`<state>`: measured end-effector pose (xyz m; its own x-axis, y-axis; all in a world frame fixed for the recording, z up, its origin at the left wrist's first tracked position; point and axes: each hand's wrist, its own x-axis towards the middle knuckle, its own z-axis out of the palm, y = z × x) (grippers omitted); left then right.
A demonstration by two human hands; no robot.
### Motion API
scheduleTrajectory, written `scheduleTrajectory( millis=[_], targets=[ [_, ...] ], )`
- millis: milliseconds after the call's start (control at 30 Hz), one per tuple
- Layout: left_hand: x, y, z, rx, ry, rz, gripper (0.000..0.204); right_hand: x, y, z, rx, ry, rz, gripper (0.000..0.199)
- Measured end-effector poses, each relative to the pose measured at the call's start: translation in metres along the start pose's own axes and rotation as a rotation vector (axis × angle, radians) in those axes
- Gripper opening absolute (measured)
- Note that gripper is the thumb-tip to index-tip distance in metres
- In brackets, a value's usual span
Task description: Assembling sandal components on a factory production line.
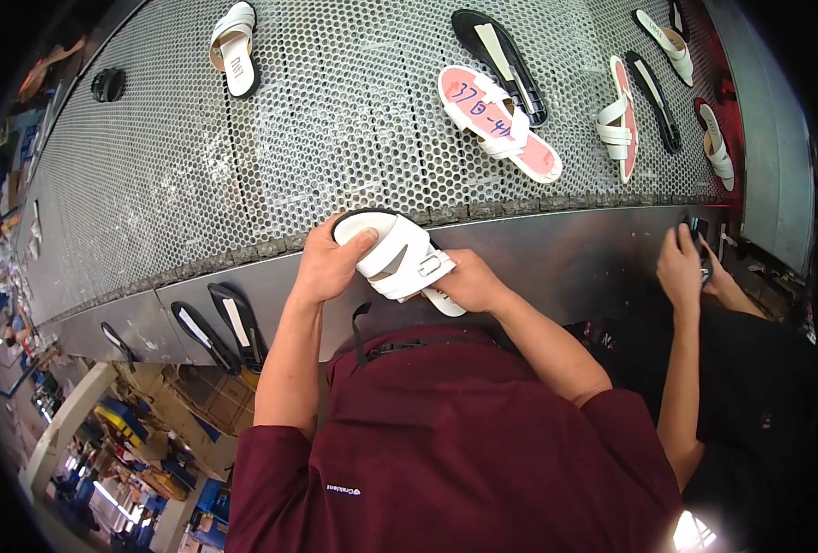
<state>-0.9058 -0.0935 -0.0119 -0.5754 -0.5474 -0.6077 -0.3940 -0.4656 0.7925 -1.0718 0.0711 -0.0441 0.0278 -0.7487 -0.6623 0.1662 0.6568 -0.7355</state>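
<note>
Head view: I see white sandal [400, 251] in both hands, at metal ledge [557, 253]. Left hand [326, 265] clamped on sandal's rounded end, thumb on insole. Right hand [471, 280] clamped beside buckle [429, 266]; fingers partly hidden. Beyond ledge, perforated belt [335, 120] carries pink-insoled sandal [540, 160], touching black sole [470, 31]. Co-worker's hand [680, 267] at right.

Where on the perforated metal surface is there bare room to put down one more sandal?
The widest bare patch of the perforated surface is beyond the held sandal, between the upper-left white sandal and the pink sandal with blue writing. Another lies between the white sandal and round black object. The right end is crowded with sandals and black soles.
</note>
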Motion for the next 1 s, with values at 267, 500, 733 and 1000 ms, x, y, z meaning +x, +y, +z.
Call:
scheduleTrajectory(
  millis=[267, 500, 733, 1000],
  targets=[
    [-0.011, -0.014, 0.003, 0.051, 0.112, -0.006, 0.023, -0.004, -0.006, -0.010, -0.060, -0.063, 0.020, 0.026],
    [-0.008, 0.025, 0.000, 0.552, -0.120, -0.063, 0.025, -0.006, 0.002, -0.018, -0.300, -0.104, -0.062, 0.033],
    [-0.009, 0.000, 0.017, 0.509, -0.015, 0.001, 0.023, -0.020, -0.009, -0.036, -0.388, -0.079, 0.013, 0.041],
    [-0.010, -0.071, 0.010, 0.389, 0.298, 0.026, 0.025, -0.041, 0.040, -0.059, -0.194, 0.165, 0.121, 0.033]
  ],
)
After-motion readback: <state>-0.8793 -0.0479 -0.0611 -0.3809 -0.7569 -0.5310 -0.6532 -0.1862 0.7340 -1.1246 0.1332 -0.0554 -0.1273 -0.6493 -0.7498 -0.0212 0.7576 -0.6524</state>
